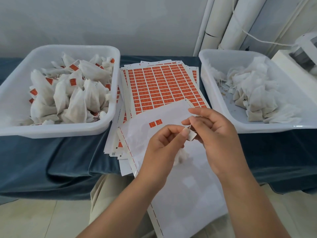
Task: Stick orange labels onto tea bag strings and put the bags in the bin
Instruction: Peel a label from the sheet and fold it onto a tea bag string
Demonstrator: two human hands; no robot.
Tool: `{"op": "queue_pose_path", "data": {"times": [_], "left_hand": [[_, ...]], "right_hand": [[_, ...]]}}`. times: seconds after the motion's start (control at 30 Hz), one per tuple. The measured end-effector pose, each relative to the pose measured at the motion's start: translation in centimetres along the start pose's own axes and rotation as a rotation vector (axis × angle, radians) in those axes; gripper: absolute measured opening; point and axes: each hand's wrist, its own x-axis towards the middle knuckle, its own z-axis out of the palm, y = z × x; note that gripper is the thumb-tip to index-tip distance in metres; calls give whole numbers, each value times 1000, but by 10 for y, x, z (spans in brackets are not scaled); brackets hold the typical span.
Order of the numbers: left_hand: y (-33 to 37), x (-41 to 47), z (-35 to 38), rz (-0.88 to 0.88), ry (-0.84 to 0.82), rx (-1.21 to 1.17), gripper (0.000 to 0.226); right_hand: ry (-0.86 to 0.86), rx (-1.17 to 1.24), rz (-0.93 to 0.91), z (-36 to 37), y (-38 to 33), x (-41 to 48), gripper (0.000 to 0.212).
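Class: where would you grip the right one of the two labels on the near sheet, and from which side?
Probably its right corner, pinched from the right: the label lies flat, the other label sits close at its left, and bare sheet lies to its right.

The left white plastic bin (56,130) and the right white plastic bin (257,129) wall in 1 middle lane, floored by flat sheets of orange labels (163,83). Bare blue cloth (51,160) lies open before the left bin; upright white pipes (228,23) and a white boxy machine (288,69) crowd the back right.
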Motion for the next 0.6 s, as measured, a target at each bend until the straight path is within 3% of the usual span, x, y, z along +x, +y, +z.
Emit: {"op": "queue_pose_path", "data": {"times": [0.2, 0.37, 0.47, 0.6], "left_hand": [[5, -2, -11, 18, -69, 39, 28], [3, 0, -11, 13, 48, 163, 26], [5, 2, -12, -45, 40, 116, 14], [6, 3, -13, -85, 45, 90, 42]], "right_hand": [[16, 36, 46, -1, 2, -3, 24], [6, 57, 51, 2, 2, -4, 22], [-6, 69, 60, 5, 1, -5, 20], [-27, 49, 61, 5, 1, -6, 18]]}}
